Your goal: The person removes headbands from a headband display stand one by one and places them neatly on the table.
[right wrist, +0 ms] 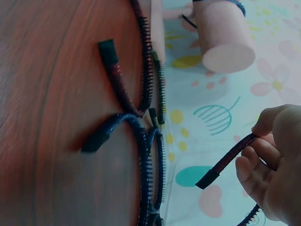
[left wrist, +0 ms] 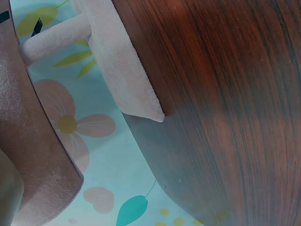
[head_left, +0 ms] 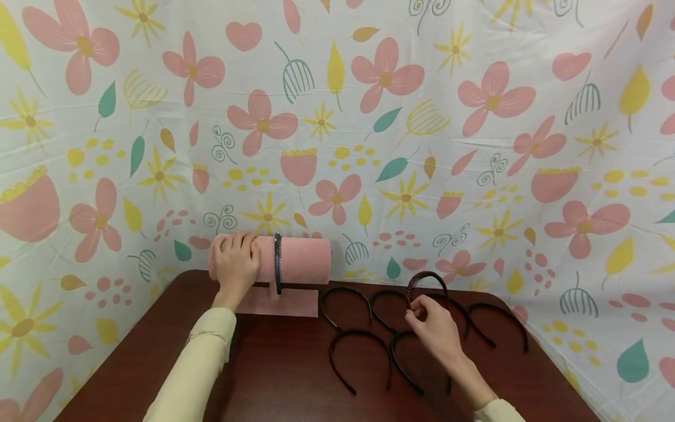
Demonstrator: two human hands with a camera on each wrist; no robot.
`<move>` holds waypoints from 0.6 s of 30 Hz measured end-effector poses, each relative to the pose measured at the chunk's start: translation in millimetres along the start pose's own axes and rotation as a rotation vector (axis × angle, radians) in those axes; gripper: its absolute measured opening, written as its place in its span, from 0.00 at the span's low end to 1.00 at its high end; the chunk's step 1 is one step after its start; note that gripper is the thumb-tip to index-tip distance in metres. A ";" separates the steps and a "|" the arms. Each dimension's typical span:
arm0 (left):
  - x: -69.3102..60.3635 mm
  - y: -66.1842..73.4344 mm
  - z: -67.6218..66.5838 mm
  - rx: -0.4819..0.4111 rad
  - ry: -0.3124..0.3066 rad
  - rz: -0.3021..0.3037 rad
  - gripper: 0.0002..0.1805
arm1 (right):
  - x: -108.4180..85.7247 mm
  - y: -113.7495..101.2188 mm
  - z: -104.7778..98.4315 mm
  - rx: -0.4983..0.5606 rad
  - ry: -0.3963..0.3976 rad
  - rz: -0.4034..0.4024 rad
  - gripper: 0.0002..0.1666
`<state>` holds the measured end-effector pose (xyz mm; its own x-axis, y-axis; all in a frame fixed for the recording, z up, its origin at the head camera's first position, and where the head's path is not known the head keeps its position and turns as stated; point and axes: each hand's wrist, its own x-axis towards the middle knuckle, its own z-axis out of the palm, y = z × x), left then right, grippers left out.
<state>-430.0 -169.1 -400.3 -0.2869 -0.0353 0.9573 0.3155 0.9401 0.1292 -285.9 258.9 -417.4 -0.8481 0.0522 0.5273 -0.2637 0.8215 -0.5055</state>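
Note:
My left hand (head_left: 237, 264) grips the left end of a pink plush headband stand (head_left: 306, 261), its fingers bent over the top of the roll. One dark blue toothed headband (head_left: 278, 264) is fitted around the roll, right of that hand. Above the table on the right, my right hand (head_left: 435, 328) pinches a dark red toothed headband (head_left: 428, 274) near one end, arch upward. The right wrist view shows that headband's capped tip (right wrist: 208, 180) sticking out from the fingers. In the left wrist view the stand's base (left wrist: 124, 75) appears, with only a blurred sliver of the hand at the edge.
Several dark headbands lie in two rows on the brown wooden table (head_left: 285, 363), including a dark red one (head_left: 361, 332) in front and a black one (head_left: 506, 309) at far right. A flower-print cloth (head_left: 337, 146) hangs close behind the table.

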 end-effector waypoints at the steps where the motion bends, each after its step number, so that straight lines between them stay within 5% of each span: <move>1: 0.0 -0.3 -0.1 0.002 -0.006 -0.001 0.18 | -1.3 1.8 -1.0 -0.008 0.001 -0.005 0.05; 8: -1.2 -0.6 1.1 0.009 -0.016 0.004 0.20 | -8.7 15.9 -9.7 -0.062 -0.034 0.023 0.05; 18: -1.1 -1.7 2.4 0.004 0.013 0.003 0.19 | -15.1 25.2 -25.1 -0.072 -0.188 0.121 0.06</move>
<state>-432.4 -169.8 -402.2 -0.2743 -0.0364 0.9610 0.3130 0.9415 0.1250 -268.2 293.1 -421.0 -0.9438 0.0517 0.3264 -0.1274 0.8543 -0.5039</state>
